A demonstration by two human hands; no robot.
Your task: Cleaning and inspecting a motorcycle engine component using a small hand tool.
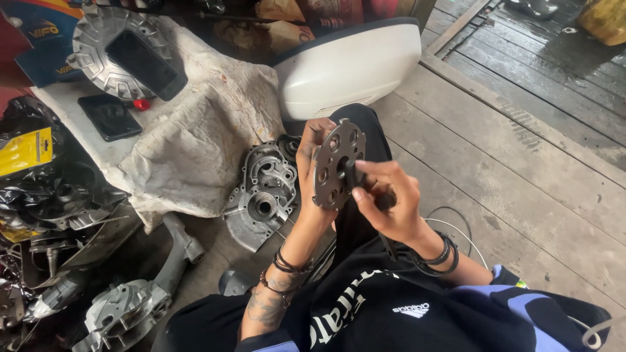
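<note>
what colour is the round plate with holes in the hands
Dull grey-brown metal plate, held by the left hand; seen in the head view.

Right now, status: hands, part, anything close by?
Left hand grips round perforated metal plate by its rim. Right hand pinches plate's centre. Engine casing on floor just left, apart from the hands.

The left hand [312, 163] is holding up a round perforated metal plate [336, 164] by its edge, while the right hand [385, 199] is pinching its right side. An engine casing [261, 195] is lying on the wooden floor [521, 169] just left, beside a crumpled cloth [195, 130].
</note>
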